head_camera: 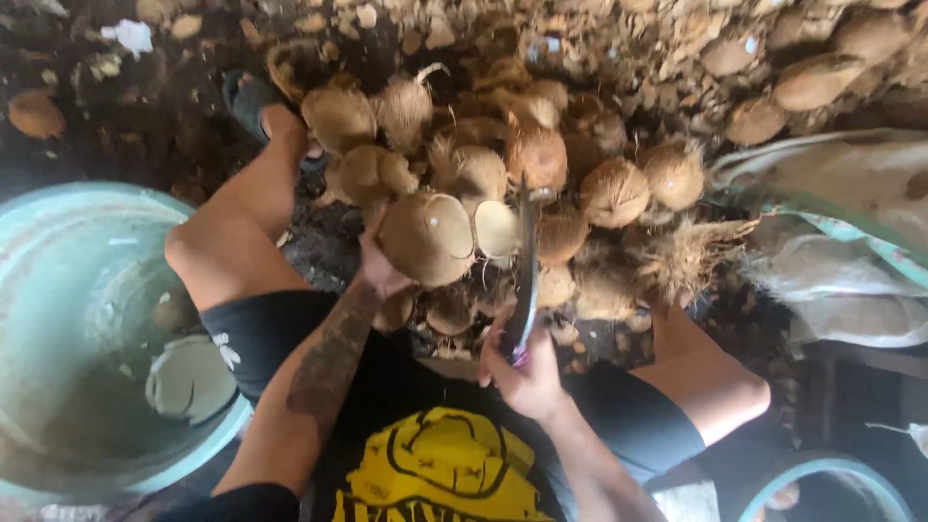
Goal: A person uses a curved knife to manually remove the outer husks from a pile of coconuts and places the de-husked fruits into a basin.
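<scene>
From my feed the biggest thing is the pale green basin [58,290] at the left, with a white coconut piece lying inside it; a smaller basin rim [822,474] shows at the lower right, and white sacks [851,242] with a green edge lie at the right. Between the knees sits the heap of husked coconuts [541,164]. My left hand [382,271] cups a husked coconut [425,237] from below, fingers wrapped around its near side, holding it just above the heap. My right hand [522,372] is closed tight around the handle of a machete [527,261], whose blade stands upright just beside that coconut. The risk I judge greatest: the blade is near the left fingers, so a glancing stroke off the round shell could slide toward them, or toward the bare knee [193,251]. I see no readable package or sign; only the yellow print on the black shirt [445,464].
</scene>
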